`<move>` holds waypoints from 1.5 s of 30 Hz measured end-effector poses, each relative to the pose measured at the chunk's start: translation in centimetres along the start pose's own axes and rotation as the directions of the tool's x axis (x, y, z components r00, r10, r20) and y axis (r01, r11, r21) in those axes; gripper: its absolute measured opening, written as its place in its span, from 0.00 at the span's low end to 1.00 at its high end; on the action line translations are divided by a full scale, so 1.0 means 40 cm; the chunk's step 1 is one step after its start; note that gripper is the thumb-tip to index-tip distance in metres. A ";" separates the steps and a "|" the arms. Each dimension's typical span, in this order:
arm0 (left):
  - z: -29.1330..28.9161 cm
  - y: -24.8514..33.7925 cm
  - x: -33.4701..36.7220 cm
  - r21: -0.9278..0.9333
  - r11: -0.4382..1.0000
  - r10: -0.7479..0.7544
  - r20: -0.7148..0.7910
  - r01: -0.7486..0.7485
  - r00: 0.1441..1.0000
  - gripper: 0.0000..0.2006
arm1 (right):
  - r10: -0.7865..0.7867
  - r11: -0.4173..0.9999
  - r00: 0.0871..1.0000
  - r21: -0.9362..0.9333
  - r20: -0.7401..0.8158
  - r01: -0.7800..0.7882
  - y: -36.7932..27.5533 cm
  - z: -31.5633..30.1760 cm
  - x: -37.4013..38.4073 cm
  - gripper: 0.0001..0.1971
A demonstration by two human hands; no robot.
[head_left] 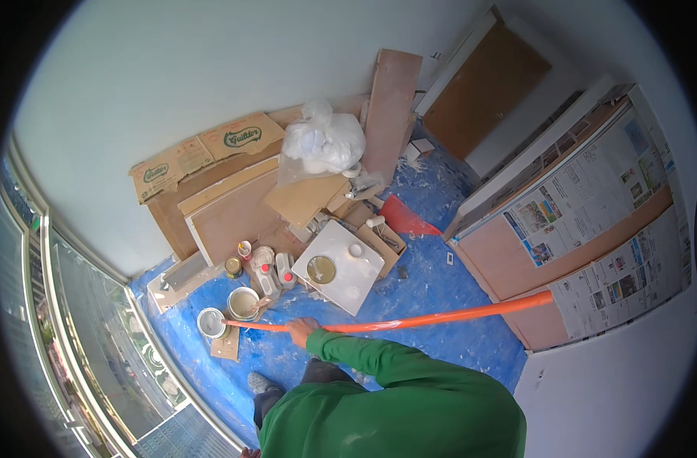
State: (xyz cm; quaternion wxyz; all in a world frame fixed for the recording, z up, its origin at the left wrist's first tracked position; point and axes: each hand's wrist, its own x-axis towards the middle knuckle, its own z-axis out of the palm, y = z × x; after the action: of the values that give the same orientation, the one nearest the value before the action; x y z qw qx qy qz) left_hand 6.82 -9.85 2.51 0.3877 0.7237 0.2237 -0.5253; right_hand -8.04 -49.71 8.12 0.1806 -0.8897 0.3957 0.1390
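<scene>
Sheeting [478, 345], blue and flecked, spreads beneath the grip; a paper-covered cupboard [490, 267] stands to its right; an orange pole [440, 315] passes through the right hand [303, 332], fingers wrapped around it, one end extending right across the view of the cupboard, the other reaching left to a can [211, 323]; the left hand [249, 453] barely shows below, its hold impossible to tell; a firm grip and slow swings should spare both can and cupboard.

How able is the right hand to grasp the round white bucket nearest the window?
Probably not freely: the right hand grips the long orange pole, though the white bucket looks close.
</scene>
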 end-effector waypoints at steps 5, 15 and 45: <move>-0.085 -0.085 -0.007 -0.060 0.998 -0.019 -0.028 0.017 0.999 0.26 | -0.003 1.000 1.000 -0.002 0.011 0.003 0.001 -0.084 -0.026 0.07; -0.153 -0.173 0.046 -0.213 0.977 -0.032 -0.013 0.028 0.999 0.25 | 0.017 1.000 1.000 0.004 0.011 -0.017 0.009 -0.001 0.045 0.08; -0.092 -0.209 0.025 -0.279 0.952 -0.131 -0.004 0.124 0.991 0.24 | -0.006 0.997 0.997 -0.079 0.077 0.012 0.012 -0.004 0.063 0.11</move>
State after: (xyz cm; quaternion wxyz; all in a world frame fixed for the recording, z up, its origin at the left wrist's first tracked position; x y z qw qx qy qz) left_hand 3.22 -1.97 -0.59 0.4483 0.6519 0.3458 -0.5044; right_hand -6.73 -51.72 7.18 0.1605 -0.8920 0.3786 0.1877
